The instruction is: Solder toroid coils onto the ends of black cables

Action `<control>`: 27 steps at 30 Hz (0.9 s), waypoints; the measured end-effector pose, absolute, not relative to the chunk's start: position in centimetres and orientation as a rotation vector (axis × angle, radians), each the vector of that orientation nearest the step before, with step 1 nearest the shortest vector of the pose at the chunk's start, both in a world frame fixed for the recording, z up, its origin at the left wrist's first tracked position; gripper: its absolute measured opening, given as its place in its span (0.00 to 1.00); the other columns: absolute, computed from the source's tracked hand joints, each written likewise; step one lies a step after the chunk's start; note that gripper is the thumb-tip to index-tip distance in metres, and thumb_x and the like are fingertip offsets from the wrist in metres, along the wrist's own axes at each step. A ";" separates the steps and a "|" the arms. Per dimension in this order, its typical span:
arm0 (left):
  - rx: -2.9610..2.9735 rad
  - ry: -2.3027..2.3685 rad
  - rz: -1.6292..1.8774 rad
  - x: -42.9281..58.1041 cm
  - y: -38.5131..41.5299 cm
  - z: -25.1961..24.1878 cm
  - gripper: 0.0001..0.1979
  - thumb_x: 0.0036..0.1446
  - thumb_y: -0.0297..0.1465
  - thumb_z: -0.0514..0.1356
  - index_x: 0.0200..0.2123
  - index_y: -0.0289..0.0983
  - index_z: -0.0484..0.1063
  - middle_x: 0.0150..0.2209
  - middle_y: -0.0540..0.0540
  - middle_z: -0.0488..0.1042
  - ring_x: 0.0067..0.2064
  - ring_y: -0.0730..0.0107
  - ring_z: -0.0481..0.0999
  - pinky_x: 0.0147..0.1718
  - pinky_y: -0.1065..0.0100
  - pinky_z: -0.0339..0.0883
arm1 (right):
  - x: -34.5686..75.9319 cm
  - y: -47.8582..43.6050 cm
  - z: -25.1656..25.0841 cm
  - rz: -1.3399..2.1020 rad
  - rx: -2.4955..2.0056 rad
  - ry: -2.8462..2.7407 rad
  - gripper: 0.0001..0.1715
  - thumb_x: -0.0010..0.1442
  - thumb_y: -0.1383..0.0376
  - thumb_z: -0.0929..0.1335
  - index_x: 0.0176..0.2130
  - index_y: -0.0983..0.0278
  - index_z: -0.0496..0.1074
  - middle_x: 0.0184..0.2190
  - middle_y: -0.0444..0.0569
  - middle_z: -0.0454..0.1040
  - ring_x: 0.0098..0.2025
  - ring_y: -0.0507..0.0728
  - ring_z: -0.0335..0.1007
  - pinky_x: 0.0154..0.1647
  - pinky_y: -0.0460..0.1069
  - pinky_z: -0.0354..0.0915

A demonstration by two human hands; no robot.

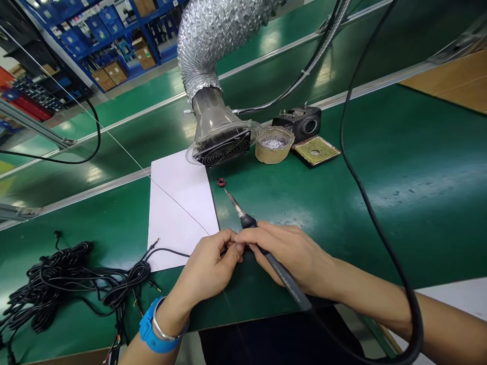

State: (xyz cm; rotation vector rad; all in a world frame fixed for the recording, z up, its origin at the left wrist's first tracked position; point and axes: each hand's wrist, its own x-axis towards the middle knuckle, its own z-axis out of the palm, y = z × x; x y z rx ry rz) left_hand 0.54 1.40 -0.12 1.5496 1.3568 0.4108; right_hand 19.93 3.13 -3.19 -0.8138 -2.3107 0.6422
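My right hand (292,251) is closed round the grey handle of a soldering iron (287,279), whose metal tip points up and away over the bench. Right beside it, my left hand (213,266) pinches the end of a thin black cable (173,251). The fingertips of both hands meet, and what lies between them is mostly hidden. Just beyond the iron's tip sits a small red and black ring-shaped part (221,182). White paper (178,208) lies under the cable, to the left of the iron.
Bundled black cables (64,279) cover the bench at left. A fume extractor (224,142) on a silver duct hangs ahead. Behind the ring stand a tub of silvery material (274,147), a yellow sponge tray (315,151) and a black device (300,121). The iron's cord (365,192) loops at right.
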 end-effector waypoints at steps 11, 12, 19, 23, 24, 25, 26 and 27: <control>1.332 1.246 0.460 0.5 1.7 -1.3 0.12 0.64 0.38 0.54 0.33 0.36 0.67 0.27 0.51 0.69 0.30 0.73 0.66 0.31 0.70 0.59 | 19.4 3.1 -3.2 0.740 -0.835 -2.191 0.24 0.57 0.76 0.62 0.51 0.59 0.65 0.34 0.44 0.72 0.32 0.53 0.71 0.33 0.47 0.67; 1.320 1.239 0.458 0.5 1.8 -1.3 0.12 0.64 0.38 0.54 0.33 0.36 0.67 0.26 0.51 0.69 0.30 0.73 0.66 0.31 0.70 0.59 | 19.3 3.0 -3.4 0.717 -0.834 -2.186 0.25 0.57 0.76 0.62 0.52 0.58 0.65 0.34 0.45 0.73 0.32 0.53 0.71 0.32 0.47 0.67; 1.286 1.268 0.486 0.9 1.5 -1.4 0.13 0.64 0.39 0.54 0.31 0.36 0.66 0.24 0.52 0.70 0.27 0.75 0.65 0.28 0.71 0.57 | 19.6 2.5 -3.7 0.491 -0.822 -2.119 0.19 0.62 0.73 0.62 0.52 0.62 0.67 0.34 0.47 0.76 0.31 0.52 0.73 0.32 0.46 0.69; 1.295 1.352 0.496 1.5 0.9 -1.4 0.11 0.64 0.37 0.53 0.31 0.37 0.66 0.22 0.53 0.71 0.24 0.76 0.62 0.28 0.71 0.56 | 21.0 2.3 -3.1 0.455 -0.821 -1.902 0.15 0.61 0.75 0.63 0.46 0.63 0.71 0.35 0.47 0.78 0.31 0.51 0.75 0.33 0.46 0.71; 1.303 1.374 0.494 1.6 0.7 -1.4 0.11 0.65 0.37 0.53 0.31 0.38 0.66 0.22 0.53 0.71 0.24 0.76 0.62 0.27 0.71 0.56 | 21.4 2.2 -3.2 0.453 -0.820 -1.850 0.16 0.61 0.76 0.63 0.47 0.63 0.71 0.35 0.47 0.79 0.31 0.51 0.75 0.32 0.45 0.72; 1.314 1.391 0.492 1.7 0.6 -1.4 0.11 0.65 0.37 0.53 0.31 0.38 0.66 0.22 0.53 0.72 0.24 0.75 0.63 0.27 0.71 0.56 | 21.7 2.0 -3.3 0.458 -0.823 -1.807 0.18 0.61 0.77 0.63 0.48 0.62 0.71 0.35 0.47 0.79 0.31 0.51 0.75 0.31 0.45 0.72; 1.323 1.404 0.493 1.8 0.4 -1.3 0.11 0.65 0.37 0.53 0.31 0.38 0.66 0.22 0.53 0.72 0.24 0.75 0.63 0.27 0.71 0.56 | 22.0 1.8 -3.5 0.467 -0.827 -1.773 0.21 0.61 0.78 0.64 0.50 0.62 0.70 0.35 0.47 0.79 0.30 0.51 0.75 0.30 0.45 0.72; 1.332 1.413 0.496 1.9 0.3 -1.3 0.11 0.65 0.37 0.53 0.31 0.38 0.66 0.23 0.53 0.72 0.24 0.75 0.63 0.27 0.71 0.56 | 22.2 1.7 -3.7 0.479 -0.829 -1.749 0.23 0.61 0.78 0.64 0.53 0.61 0.69 0.35 0.46 0.79 0.30 0.50 0.75 0.29 0.45 0.72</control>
